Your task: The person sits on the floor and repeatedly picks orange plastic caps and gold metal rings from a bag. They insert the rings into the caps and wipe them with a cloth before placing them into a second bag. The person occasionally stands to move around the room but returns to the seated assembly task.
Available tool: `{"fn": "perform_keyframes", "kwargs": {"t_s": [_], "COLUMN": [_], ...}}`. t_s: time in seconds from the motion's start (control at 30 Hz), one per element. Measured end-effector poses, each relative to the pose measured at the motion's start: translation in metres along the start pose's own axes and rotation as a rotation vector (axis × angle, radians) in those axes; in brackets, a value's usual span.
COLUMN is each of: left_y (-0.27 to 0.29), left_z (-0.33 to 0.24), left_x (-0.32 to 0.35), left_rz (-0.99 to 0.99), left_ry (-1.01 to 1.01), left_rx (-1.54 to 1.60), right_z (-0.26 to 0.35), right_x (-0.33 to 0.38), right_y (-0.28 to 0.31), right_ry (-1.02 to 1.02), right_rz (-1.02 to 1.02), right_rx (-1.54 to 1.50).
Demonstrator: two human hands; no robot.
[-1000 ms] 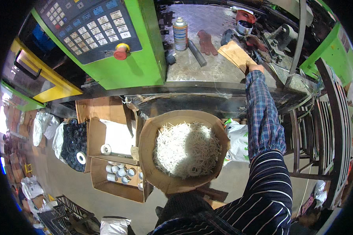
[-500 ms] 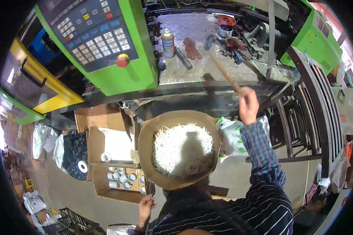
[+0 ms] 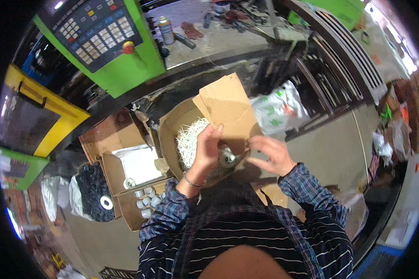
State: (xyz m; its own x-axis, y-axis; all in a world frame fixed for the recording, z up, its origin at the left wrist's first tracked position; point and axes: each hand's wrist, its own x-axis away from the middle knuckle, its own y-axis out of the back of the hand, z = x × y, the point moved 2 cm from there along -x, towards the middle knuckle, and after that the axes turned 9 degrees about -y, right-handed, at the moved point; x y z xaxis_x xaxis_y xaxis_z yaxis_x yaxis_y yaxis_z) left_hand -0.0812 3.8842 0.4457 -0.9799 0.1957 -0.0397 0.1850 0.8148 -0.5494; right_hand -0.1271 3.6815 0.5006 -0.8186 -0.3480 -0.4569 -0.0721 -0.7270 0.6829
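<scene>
A flat brown cardboard piece (image 3: 230, 104) is tilted over the right side of an open cardboard box (image 3: 168, 122). My left hand (image 3: 208, 146) is closed on its lower left edge, thumb on top. Beside its lower right edge, my right hand (image 3: 272, 156) has its fingers apart; whether a fingertip touches the cardboard I cannot tell. Thin white sticks (image 3: 187, 142) fill the box, partly covered by the cardboard and my left hand. Between my hands, a shiny round thing (image 3: 227, 157) shows, too unclear to name.
Left of the box, one carton holds white sheeting (image 3: 137, 162) and another several grey-white cylindrical parts (image 3: 146, 200). A green machine panel (image 3: 100, 39) stands at upper left. To the right are a white plastic bag (image 3: 281, 107) and a dark metal rack (image 3: 330, 76).
The cardboard has come from the upper right, where my right hand held it, down over the box. My left hand has risen from the lower left and grips it; my right hand has opened.
</scene>
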Motion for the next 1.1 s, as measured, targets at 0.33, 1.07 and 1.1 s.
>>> {"fn": "perform_keyframes", "kwargs": {"t_s": [0.33,1.07,1.1], "left_y": [0.024,-0.220,-0.238], "left_z": [-0.005,0.140,0.146], "left_x": [0.108,0.308,0.321], "left_rz": [0.373,1.078,1.102], "left_ry": [0.037,0.261,0.272], "left_rx": [-0.548,-0.611,-0.536], "right_z": [0.080,0.180,0.190], "right_x": [0.049,0.430,0.455], "right_y": [0.009,0.146,0.149], "right_ry": [-0.309,-1.239,-1.247], "right_rz": [-0.259,-0.363,-0.432], "right_rx": [0.373,0.183,0.202]}}
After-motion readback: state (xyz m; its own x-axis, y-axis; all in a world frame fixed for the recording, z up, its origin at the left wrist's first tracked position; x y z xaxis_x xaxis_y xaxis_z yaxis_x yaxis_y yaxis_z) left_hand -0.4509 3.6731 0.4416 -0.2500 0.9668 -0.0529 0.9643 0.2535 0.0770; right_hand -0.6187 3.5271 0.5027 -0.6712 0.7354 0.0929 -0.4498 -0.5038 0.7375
